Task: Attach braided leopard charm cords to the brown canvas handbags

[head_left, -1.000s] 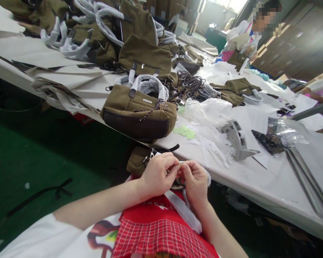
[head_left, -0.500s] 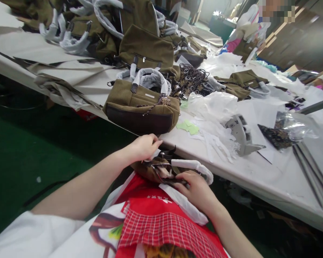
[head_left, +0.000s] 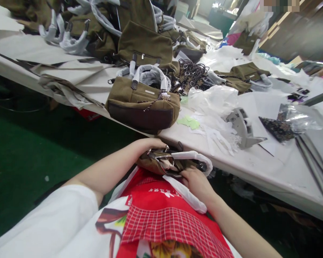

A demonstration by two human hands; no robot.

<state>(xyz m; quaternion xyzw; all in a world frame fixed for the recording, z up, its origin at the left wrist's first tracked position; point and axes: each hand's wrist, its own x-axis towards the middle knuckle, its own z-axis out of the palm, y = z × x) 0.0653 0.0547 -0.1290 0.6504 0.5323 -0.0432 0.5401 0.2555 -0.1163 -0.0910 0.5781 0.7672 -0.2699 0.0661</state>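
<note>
An olive-brown handbag (head_left: 148, 164) with an unzipped pocket and wrapped handles is held against my apron at the table's edge. My left hand (head_left: 155, 144) grips the bag's far left rim by a metal ring, its fingertips partly hidden. On the near right rim, my right hand (head_left: 196, 182) pinches the edge with curled fingers. White wrapping covers the handle (head_left: 196, 156) arching over the bag's right end; another wrapped handle (head_left: 187, 195) hangs down over the red apron (head_left: 150, 190). Pale material shows inside the open zipper.
Just beyond, a finished-looking olive handbag (head_left: 144, 104) with a dark base lies on the white table (head_left: 183, 138). More bags (head_left: 148, 43) pile up behind it. A heap of dark cords (head_left: 192, 75), a tape dispenser-like grey object (head_left: 242, 127) and metal bars (head_left: 314, 165) lie rightward.
My left hand has lowered onto the far left rim, its fingers now reaching over it. My right hand has shifted slightly right along the near rim. The bag tilts a little differently.
</note>
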